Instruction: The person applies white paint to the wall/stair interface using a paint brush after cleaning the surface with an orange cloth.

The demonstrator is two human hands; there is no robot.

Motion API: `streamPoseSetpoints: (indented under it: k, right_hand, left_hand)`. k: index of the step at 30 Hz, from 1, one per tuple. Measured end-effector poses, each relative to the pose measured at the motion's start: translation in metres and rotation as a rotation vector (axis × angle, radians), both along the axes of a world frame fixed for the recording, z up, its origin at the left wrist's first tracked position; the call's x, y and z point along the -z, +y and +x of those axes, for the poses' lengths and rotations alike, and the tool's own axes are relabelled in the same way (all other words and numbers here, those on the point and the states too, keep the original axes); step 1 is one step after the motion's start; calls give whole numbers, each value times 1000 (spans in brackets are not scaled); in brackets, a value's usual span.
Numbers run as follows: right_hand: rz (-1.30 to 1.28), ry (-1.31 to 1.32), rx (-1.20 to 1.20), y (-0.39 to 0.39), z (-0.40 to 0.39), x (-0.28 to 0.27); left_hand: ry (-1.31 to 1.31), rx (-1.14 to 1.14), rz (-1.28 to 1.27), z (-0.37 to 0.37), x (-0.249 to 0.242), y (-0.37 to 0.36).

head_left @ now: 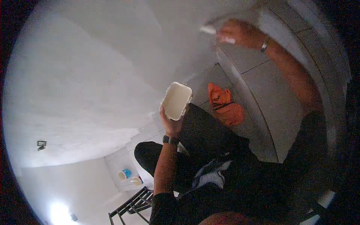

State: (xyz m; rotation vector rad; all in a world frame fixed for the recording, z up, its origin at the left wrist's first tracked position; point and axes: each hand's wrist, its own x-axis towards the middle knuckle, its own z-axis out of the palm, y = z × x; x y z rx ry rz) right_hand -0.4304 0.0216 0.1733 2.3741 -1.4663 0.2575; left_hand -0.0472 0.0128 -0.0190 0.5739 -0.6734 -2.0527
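My left hand [171, 126] is wrapped round the lower end of a white rectangular plastic tub [177, 102], which has a smooth pale inside and white smears on its rim. Close to the wall [105, 71], my right hand [238, 33] is closed on a paintbrush [208, 29]. Its white tip points left at the wall surface, and motion blurs both hand and brush. The wall has pale, uneven patches.
An orange cloth [225, 105] lies on the grey floor tiles beside my knee. Farther back stand a white bucket [122, 175] with a blue patch and another pale bucket [137, 181]. Near them is a dark metal ladder [131, 205]. A ledge [249, 92] runs along the right.
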Motion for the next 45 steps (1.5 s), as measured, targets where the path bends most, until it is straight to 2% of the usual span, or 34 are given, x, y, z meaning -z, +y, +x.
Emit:
streamPoseSetpoints:
  k: [1, 3, 4, 6, 10, 12, 13, 15, 18, 20, 21, 23, 26, 28, 30, 31, 33, 36, 38, 40, 42, 43, 45]
  right_hand:
    - [27, -129, 73, 2, 2, -30]
    - [-285, -61, -46, 4, 2, -69]
    - [-284, -60, -45, 10, 7, -96]
    - [-520, 180, -160, 22, 18, -137]
    - [-730, 138, -268, 14, 20, -128]
    - [-618, 103, -264, 10, 20, -102]
    - [-619, 103, -267, 7, 19, -81]
    - [-287, 16, -50, 4, 14, -31]
    - [-157, 153, -198, 3, 15, 15]
    - [-95, 124, -178, 8, 18, 27]
    - [-30, 92, -155, 9, 22, 27]
    - [-59, 121, -151, 4, 17, 14]
    - [-117, 79, -29, -3, 20, -41]
    - [51, -325, 112, -6, 22, -82]
    - [-590, 340, -263, 3, 30, -136]
    - [-590, 339, -264, 6, 35, -147]
    - [-712, 148, -240, 11, 43, -158]
    - [-589, 146, -158, 15, 36, -135]
    - [-220, -49, 131, 5, 33, -84]
    - [-298, 156, -51, -2, 16, -18]
    - [-189, 140, -130, 6, 21, 25]
    - [-162, 73, -157, 13, 25, 42]
    - [-74, -42, -194, 23, 32, 76]
  left_hand:
    - [1, -1, 1, 0, 0, 0]
    - [-58, -17, 28, -2, 1, -2]
    - [-57, -16, 29, -6, -6, 2]
    - [-517, -174, -375, -16, -27, 13]
    - [-404, -118, -322, -4, -5, 3]
    - [63, 20, 68, 2, 7, -3]
    - [64, 17, 66, 3, 9, -4]
    - [84, 72, 21, 5, 11, -6]
    - [139, 54, 80, 1, -5, 0]
    - [58, 14, 44, -1, -3, 1]
    - [-25, -22, 10, -1, -1, 1]
    - [22, 26, 17, -1, 2, -3]
    - [66, 67, 37, -3, 4, -2]
    - [63, 53, 46, -3, 4, -3]
    - [48, 46, 25, -1, 8, -5]
    - [47, 45, 26, 1, 11, -6]
    - [38, 25, 73, 2, 14, -7]
    - [-8, -30, 82, 1, 13, -6]
    - [-9, -9, 78, 0, 10, -5]
    - [-12, 12, 70, -3, 4, -2]
    - [-406, -106, -306, -8, -2, 4]
    - [-406, -106, -314, -9, -3, 3]
    - [-70, -53, 42, -10, -5, 2]
